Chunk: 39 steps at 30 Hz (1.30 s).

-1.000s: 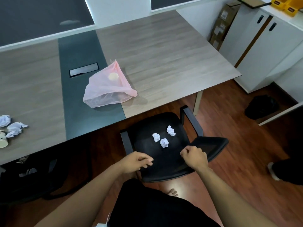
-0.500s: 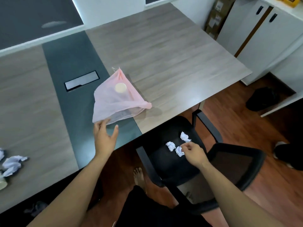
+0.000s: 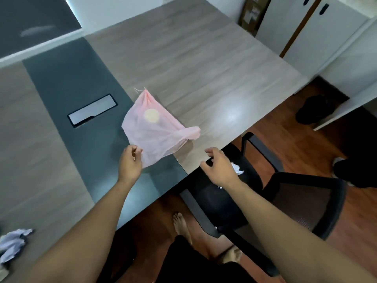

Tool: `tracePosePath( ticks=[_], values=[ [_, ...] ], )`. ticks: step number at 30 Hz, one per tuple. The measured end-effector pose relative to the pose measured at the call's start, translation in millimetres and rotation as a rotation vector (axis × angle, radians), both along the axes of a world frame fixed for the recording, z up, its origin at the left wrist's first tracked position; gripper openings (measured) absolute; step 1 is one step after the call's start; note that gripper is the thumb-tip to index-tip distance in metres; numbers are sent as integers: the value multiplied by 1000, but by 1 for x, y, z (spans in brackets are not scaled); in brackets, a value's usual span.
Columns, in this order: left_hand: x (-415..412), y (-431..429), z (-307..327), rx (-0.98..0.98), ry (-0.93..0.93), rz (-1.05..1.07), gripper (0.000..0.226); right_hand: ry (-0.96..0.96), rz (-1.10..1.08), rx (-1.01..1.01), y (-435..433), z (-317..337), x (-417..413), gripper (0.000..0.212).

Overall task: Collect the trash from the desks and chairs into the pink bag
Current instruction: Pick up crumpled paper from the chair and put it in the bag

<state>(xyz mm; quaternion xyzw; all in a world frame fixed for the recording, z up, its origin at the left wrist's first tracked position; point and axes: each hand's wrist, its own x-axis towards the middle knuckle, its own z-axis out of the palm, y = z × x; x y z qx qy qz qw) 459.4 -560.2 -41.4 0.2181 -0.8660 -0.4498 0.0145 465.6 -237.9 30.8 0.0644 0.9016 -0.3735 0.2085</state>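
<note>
Near left, on the bench [image 3: 204,68] edge: crumpled paper [image 3: 12,243], white-grey, several pieces bunched together.

Left hand [image 3: 130,164]: reaches over the dark centre strip [image 3: 61,82]. Its fingers [image 3: 135,150] are curled in and pinch the near edge of the pink bag [image 3: 157,131]. The frame is slightly blurred, so the exact hold is uncertain.

Right hand [image 3: 221,167]: above the bench's front edge, back of hand up, fingers loosely curled and apart, thumb out to the side. It is not touching the bag.

Just past the right hand, a white paper wad [image 3: 237,170] lies on the seat of the black chair [image 3: 310,203], partly hidden by the wrist.

The pink bag is thin, translucent and wrinkled, lying slack on the bench across the join of the dark strip and the wood surface. Its far end is gathered to a point with a bit of string, and its right corner is twisted. A pale round disc [image 3: 151,115] shows through the fabric.

Left of the bag: cable hatch [image 3: 92,110], closed.

Far right: cardboard box [image 3: 252,15] with labels on it, too blurred to read.
</note>
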Motion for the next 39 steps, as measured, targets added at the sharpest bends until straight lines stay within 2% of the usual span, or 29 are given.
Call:
tracePosePath(
  ticks=[2,4,5,6,7,9,10,11,14,17,20,22,24,25,26,29,32,36,39],
  values=[
    [3,14,0,-94,13,25,58,22,41,9,-11,3,0,55],
    [4,23,-9,-365,-32,-10,100,24,90,24,-20,2,2,56],
    [5,24,-14,-500,-95,-58,113,25,113,35,-24,1,3,57],
    [5,21,-24,-600,-161,-107,117,26,132,50,-26,-1,3,59],
    [4,17,-30,-653,-227,-151,110,26,145,65,-29,-2,3,61],
    [1,8,-39,-683,-247,-181,60,46,161,86,-33,-3,1,66],
    [0,4,-43,-633,-189,-162,34,67,166,93,-35,-3,-1,69],
    [-1,2,-40,-526,-128,-159,21,93,171,94,-37,-3,-4,73],
    [1,3,-15,-186,9,-242,27,164,193,104,-42,-2,-13,86],
    [15,17,19,-22,-59,-415,29,176,311,145,-51,-1,-16,105],
    [36,38,52,285,-116,-583,50,173,461,234,-56,-7,-10,108],
    [48,47,61,514,-208,-602,47,121,470,300,-54,-12,-2,98],
    [56,48,69,828,-306,-524,23,101,370,397,-48,-17,6,70],
    [58,46,72,960,-343,-460,17,108,289,453,-43,-21,10,53],
    [57,44,70,1039,-365,-403,21,106,206,496,-37,-25,13,40],
    [50,40,71,1165,-402,-265,34,-39,35,514,-9,-30,19,28],
    [40,48,73,1247,-429,-233,36,-308,-205,337,32,-42,23,31],
    [42,81,63,1208,-535,-217,35,-398,-598,127,86,-63,44,45],
    [46,109,37,1168,-578,-114,41,-408,-644,124,109,-56,67,35]
  ],
)
